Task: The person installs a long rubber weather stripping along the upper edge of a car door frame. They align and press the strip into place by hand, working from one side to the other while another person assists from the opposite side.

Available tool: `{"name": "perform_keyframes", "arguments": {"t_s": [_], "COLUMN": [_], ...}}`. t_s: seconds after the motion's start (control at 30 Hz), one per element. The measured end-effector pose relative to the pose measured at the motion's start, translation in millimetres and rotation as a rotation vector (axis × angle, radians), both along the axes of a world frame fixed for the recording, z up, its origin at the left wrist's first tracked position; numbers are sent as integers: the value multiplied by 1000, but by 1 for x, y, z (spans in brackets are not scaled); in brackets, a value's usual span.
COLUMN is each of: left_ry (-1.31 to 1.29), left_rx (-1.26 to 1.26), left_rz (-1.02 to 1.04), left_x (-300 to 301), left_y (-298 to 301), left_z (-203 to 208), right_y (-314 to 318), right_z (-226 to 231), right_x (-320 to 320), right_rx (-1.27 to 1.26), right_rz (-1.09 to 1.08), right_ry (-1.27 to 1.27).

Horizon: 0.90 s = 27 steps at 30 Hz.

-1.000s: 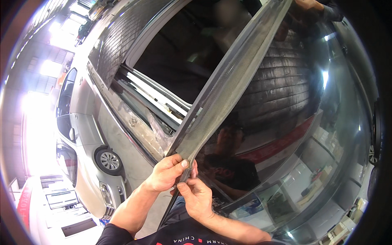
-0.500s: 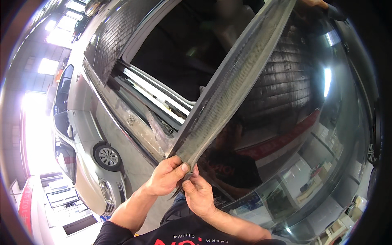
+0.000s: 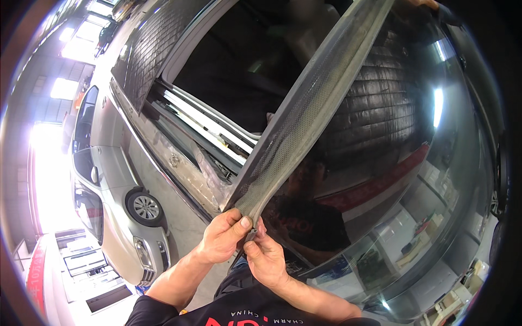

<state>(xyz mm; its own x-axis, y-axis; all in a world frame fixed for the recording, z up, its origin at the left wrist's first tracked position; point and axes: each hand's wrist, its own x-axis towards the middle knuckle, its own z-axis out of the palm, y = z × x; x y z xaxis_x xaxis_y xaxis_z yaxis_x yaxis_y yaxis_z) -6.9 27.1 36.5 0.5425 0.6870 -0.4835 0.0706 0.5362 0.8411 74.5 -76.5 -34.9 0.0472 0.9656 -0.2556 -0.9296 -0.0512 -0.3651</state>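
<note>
Barely shifted since the earlier frame, left hand (image 3: pixel 223 236) and right hand (image 3: pixel 266 261) pinch the near end of a long grey mesh strip (image 3: pixel 304 119), already stretched beside the dark rectangular roof opening (image 3: pixel 182 54) but unreleased.

The person wears a black T-shirt (image 3: pixel 217 317) of plain, matt-looking cloth. Large bold red letters (image 3: pixel 234 323) show on the chest, partly cut off by the lower edge of the view. Just above them in the picture runs a row of much smaller white lettering (image 3: pixel 239 314), upside down, with a small red mark in it. The left sleeve (image 3: pixel 153 311) is short, black and loose, with a plain hem. Both forearms (image 3: pixel 179 280) are bare, as are the left grip (image 3: pixel 222 238) and right grip (image 3: pixel 268 264). A patch of dark trousers (image 3: pixel 237 280) shows below.
</note>
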Motion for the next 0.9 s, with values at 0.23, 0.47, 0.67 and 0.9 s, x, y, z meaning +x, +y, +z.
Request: {"name": "perform_keyframes", "arguments": {"t_s": [0.23, 0.47, 0.67, 0.9], "left_ry": [-18, -15, 7, 123], "left_rx": [24, 49, 69, 69], "left_rz": [7, 47, 95, 69], "left_x": [2, 1, 6, 7], "left_y": [-1, -4, -6, -5], "left_z": [-2, -4, -3, 3], "right_y": [-7, -8, -8, -8], "right_z": [-13, -6, -5, 2], "right_x": [1, 2, 3, 12], "right_rx": [33, -43, -84, -80], "right_rz": [91, 58, 76, 139], "right_ry": [-32, 40, -6, 75]}}
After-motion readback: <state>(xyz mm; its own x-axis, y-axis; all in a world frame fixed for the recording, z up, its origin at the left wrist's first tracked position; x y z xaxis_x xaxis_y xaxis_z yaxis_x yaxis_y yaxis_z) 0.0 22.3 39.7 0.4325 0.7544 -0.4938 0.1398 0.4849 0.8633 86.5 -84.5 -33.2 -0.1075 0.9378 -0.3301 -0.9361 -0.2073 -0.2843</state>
